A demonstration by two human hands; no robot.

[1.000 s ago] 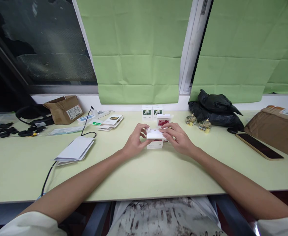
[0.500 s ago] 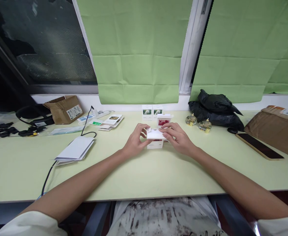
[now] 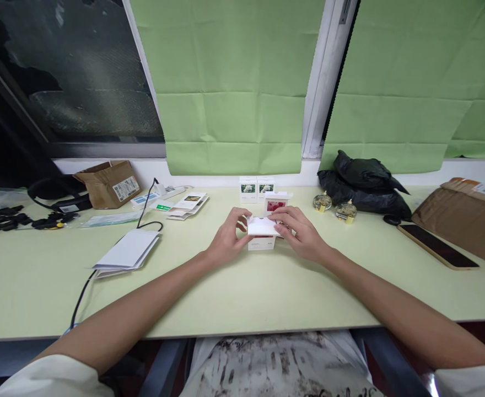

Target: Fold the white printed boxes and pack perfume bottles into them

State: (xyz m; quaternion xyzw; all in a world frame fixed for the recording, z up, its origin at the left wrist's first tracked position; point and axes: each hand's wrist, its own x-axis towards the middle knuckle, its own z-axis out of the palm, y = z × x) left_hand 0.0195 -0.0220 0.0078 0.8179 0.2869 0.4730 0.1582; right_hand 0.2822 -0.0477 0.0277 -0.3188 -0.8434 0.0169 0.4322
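A small white cardboard box (image 3: 261, 243) stands on the table in front of me, its top flap (image 3: 262, 226) tilted toward me. My left hand (image 3: 228, 236) grips the box's left side, thumb low and fingers curled at the flap's edge. On the right side, my right hand (image 3: 302, 234) has its fingertips on the flap and its thumb against the box. Just behind stands a second white box (image 3: 276, 206) with a red picture and a raised lid; the hand and flap partly hide it. Two white boxes (image 3: 257, 189) with green-and-white pictures stand farther back.
Two ornate glass bottles (image 3: 345, 210) stand right of the boxes, before a black plastic bag (image 3: 362, 187). A phone (image 3: 438, 246) and a brown parcel (image 3: 468, 218) lie far right. Folded white cardboard (image 3: 127, 251), a black cable (image 3: 81, 298) and an open carton (image 3: 109, 186) are left.
The flap has flattened slightly: a small white tab raised at its left corner now lies down. Both hands stay in nearly the same place.
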